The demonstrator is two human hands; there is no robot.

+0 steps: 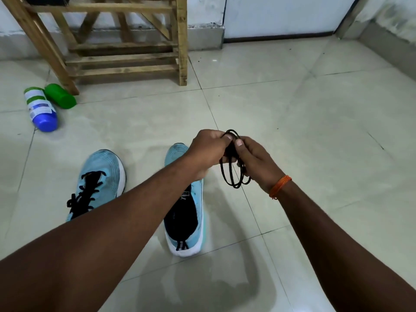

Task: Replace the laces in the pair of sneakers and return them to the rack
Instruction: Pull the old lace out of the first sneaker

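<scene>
Two light blue sneakers stand on the tiled floor. The left sneaker (99, 176) has black laces threaded in it. The right sneaker (186, 212) shows no laces; my left forearm crosses over its middle. Above and to the right of that shoe, my left hand (208, 146) and my right hand (254, 159) both pinch a coiled black lace (234, 174), whose loops hang down between them. An orange thread band is on my right wrist.
A wooden shoe rack (126, 55) stands against the wall at the upper left, its lower slats bare. Beside its front left leg lie a green container (60, 96) and a white bottle with a blue cap (40, 109). A white door (286, 16) is at the back right.
</scene>
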